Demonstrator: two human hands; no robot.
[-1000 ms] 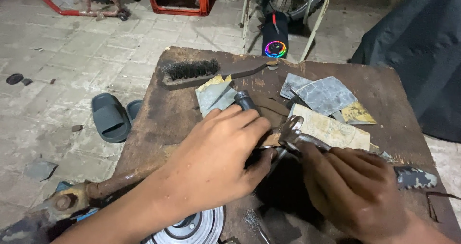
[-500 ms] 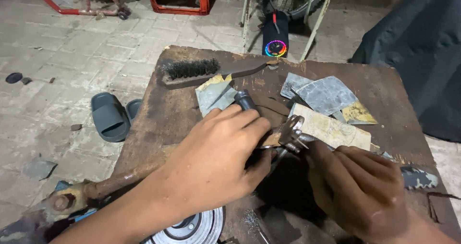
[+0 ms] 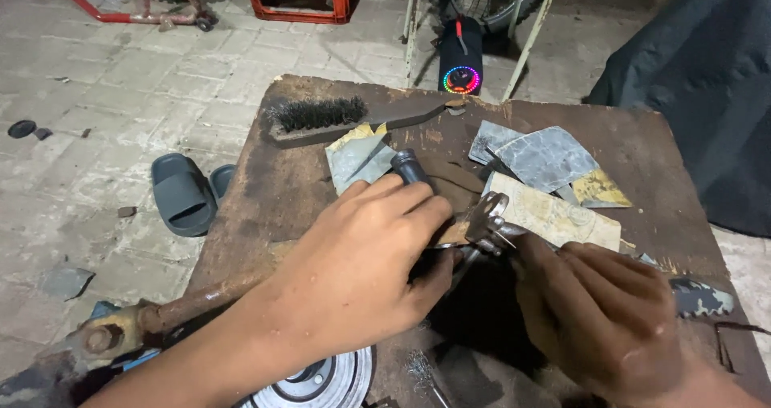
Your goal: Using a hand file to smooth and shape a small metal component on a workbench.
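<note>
My left hand (image 3: 361, 271) is closed over a dark cylindrical part (image 3: 411, 167) whose round end sticks out past my fingers. My right hand (image 3: 602, 312) grips a pair of metal pliers (image 3: 487, 219), their jaws meeting the piece under my left fingertips. Both hands work over the middle of a worn brown wooden table (image 3: 273, 199). What the jaws pinch is hidden by my fingers.
A wire brush (image 3: 321, 119) lies at the table's far left, worn sandpaper sheets (image 3: 546, 159) at the far right. A toothed gear (image 3: 700, 297) sits right, a metal disc (image 3: 321, 380) near the front edge, a rusty bar (image 3: 193, 303) left. Slippers (image 3: 181, 195) lie on the paved floor; a lit speaker (image 3: 461, 55) stands behind.
My right hand has shifted slightly along the pliers; my left hand stays in place on the part.
</note>
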